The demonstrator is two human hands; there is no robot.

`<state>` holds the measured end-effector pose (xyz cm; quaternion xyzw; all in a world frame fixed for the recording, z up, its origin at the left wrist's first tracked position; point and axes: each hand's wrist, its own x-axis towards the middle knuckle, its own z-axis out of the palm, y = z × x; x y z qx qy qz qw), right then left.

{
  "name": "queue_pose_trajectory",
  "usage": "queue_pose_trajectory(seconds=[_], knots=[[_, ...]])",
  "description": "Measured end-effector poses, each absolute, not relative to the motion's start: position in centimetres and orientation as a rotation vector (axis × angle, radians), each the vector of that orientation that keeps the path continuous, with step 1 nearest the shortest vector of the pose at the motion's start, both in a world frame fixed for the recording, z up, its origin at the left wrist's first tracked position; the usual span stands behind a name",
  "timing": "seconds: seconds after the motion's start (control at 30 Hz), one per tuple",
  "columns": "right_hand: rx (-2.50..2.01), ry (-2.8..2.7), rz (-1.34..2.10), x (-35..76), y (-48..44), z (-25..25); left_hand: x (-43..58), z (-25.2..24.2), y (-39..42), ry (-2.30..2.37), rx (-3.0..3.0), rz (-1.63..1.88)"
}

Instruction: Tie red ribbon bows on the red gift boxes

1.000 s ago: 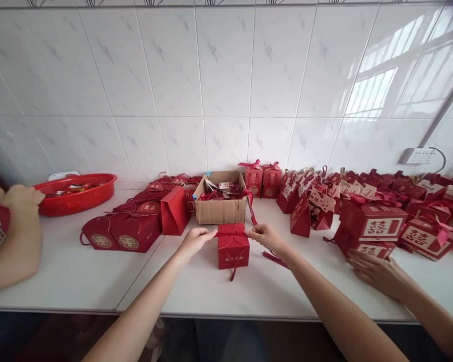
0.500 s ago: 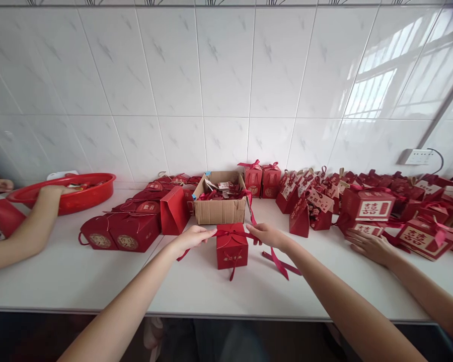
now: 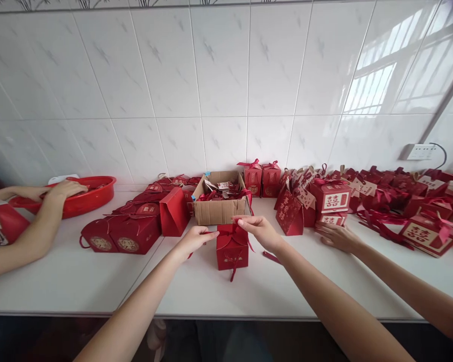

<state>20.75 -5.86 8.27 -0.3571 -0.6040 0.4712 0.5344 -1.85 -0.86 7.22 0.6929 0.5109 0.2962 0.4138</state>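
Observation:
A small red gift box [image 3: 232, 254] stands upright on the white table in front of me, a tassel cord hanging down its front face. My left hand [image 3: 193, 242] is at the box's left side, fingers pinched on one end of a dark red ribbon [image 3: 212, 235]. Above the box's top right, my right hand [image 3: 259, 231] is closed on another part of the ribbon, its fingertips over the lid. Some ribbon hangs down the box's right side. The middle of the ribbon on the lid is partly hidden by my right fingers.
Behind the box is a cardboard carton [image 3: 221, 212] of cards and ribbons. Red boxes [image 3: 123, 229] stand in rows at left, with more at right. A co-worker's hand [image 3: 335, 236] touches stacked boxes [image 3: 331, 198]; another person's hands reach a red basin [image 3: 94, 198].
My right hand has moved left and up over the box top, drawing its ribbon end along. At right, a co-worker's hand has slid the stacked boxes left.

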Motion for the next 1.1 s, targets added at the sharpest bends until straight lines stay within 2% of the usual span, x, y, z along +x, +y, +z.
queue_pose_trajectory(seconds=[0.2,1.1], knots=[[-0.884,-1.215,0.993,18.4,-4.8,7.4,-1.8,7.0,-1.0,1.362,1.738,0.785],[-0.927,-1.229,0.768,19.1,-4.8,5.3,-1.6,6.8,-1.7,1.262,1.653,0.767]])
